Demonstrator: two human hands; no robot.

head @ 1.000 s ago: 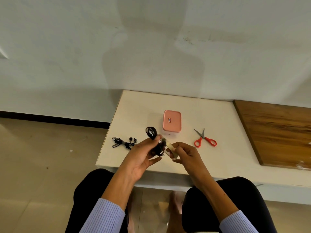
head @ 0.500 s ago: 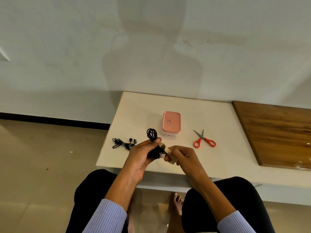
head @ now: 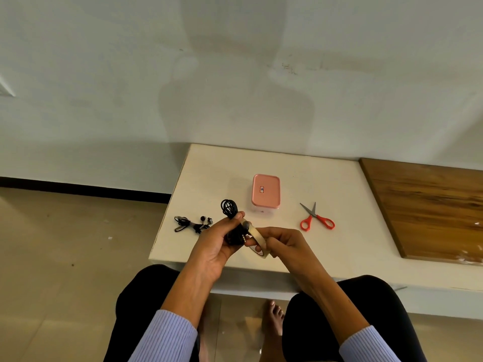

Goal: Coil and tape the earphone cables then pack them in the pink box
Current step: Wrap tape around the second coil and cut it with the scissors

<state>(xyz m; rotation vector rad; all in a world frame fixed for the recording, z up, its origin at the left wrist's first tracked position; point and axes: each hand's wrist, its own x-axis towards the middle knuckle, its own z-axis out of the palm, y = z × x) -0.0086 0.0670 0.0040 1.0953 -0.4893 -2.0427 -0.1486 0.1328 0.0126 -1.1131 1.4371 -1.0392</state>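
My left hand (head: 217,244) grips a coiled black earphone cable (head: 229,209), its loops sticking out above my thumb and its jack showing near my palm. A beige tape roll (head: 257,239) is held in my right hand (head: 285,242), pressed right against the bundle. A second black earphone (head: 192,223) lies loosely bunched on the white table (head: 352,231) at its left edge. The pink box (head: 266,190) stands with its lid on behind my hands.
Red-handled scissors (head: 317,220) lie open right of the box. A brown wooden board (head: 428,207) covers the table's right part. The wall rises directly behind the table. My knees sit under its near edge, tiled floor to the left.
Both hands stay together over the table's near edge. The tape roll has turned in my right hand and shows more of its ring against the cable bundle.
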